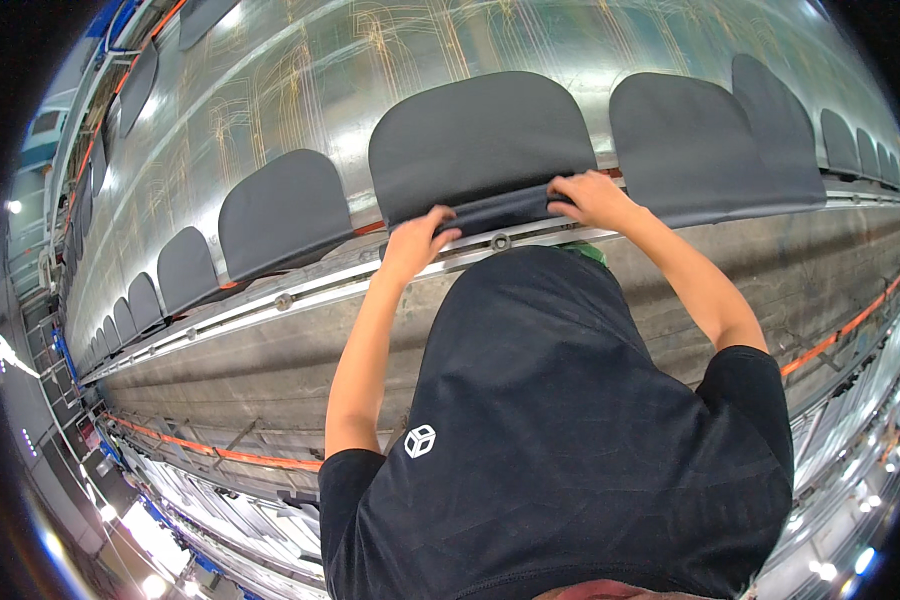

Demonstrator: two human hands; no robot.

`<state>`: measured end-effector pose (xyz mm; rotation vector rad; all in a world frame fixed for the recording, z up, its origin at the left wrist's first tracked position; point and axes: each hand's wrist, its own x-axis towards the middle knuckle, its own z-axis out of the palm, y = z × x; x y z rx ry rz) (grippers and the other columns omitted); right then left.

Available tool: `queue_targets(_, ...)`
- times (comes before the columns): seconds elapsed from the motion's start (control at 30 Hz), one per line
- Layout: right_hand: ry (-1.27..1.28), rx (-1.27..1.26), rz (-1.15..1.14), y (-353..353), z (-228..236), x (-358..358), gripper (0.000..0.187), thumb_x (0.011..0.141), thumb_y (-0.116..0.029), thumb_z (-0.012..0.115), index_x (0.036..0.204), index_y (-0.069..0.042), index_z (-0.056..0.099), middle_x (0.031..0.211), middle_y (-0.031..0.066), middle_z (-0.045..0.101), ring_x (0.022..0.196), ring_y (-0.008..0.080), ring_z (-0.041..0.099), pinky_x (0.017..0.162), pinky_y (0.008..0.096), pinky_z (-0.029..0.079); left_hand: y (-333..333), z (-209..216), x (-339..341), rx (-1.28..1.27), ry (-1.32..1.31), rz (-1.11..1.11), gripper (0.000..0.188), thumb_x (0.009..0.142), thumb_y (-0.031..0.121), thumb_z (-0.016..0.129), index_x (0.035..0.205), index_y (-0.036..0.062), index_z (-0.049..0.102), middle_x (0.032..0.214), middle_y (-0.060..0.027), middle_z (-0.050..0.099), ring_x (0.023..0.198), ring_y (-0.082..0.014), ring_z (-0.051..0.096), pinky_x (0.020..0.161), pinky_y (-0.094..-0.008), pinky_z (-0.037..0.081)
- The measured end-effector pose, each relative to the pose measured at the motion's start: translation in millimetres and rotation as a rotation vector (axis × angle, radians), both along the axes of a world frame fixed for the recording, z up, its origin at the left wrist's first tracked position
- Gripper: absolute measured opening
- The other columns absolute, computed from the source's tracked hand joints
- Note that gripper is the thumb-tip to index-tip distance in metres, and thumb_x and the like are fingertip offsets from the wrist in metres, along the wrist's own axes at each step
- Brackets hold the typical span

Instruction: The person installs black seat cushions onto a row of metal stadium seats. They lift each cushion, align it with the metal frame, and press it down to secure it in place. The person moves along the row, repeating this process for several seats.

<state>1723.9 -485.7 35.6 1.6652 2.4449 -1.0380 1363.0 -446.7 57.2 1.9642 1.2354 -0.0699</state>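
Observation:
In front of me a large dark grey sheet [482,135] with rounded far corners lies on the long metal table. Its near edge is turned up into a dark, narrow fold [500,208]. My left hand [416,243] is closed on the left end of that fold, fingers bent and thumb toward the middle. At the right end, my right hand [595,200] pinches the fold with curled fingers. Both hands are slightly blurred. What lies beneath the fold is hidden.
Overlapping grey sheets [680,145] lie to the right, and a similar single piece [285,210] to the left, with several more along the edge. A metal rail [360,277] with round fittings runs along the table's near side. Thin scratched lines mark the shiny tabletop [300,90].

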Motion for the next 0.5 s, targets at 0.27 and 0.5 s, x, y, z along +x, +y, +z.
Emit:
queue_targets(0.27, -0.049, 0.563, -0.062, 32, -24, -25, 0.034, 0.079, -0.020, 0.076, 0.105, -0.011, 0.057, 0.101, 0.0064, 0.054, 0.101, 0.0256, 0.056, 0.082, 0.0380, 0.046, 22, -37, 24, 0.689, 0.052, -0.002, 0.032, 0.077, 0.022, 0.080, 0.103, 0.0137, 0.064, 0.109, -0.0040, 0.056, 0.109, -0.0240, 0.054, 0.089, -0.0401, 0.040)
queue_targets(0.5, 0.129, 0.584, -0.106, -14, -43, -30, 0.020, 0.090, -0.018, 0.064, 0.106, -0.006, 0.063, 0.098, 0.0084, 0.059, 0.097, 0.0269, 0.062, 0.080, 0.0381, 0.054, -15, -61, 7, 0.706, -0.176, -0.043, 0.025, 0.087, 0.016, 0.071, 0.110, 0.0066, 0.068, 0.113, -0.0099, 0.065, 0.106, -0.0281, 0.061, 0.089, -0.0409, 0.051)
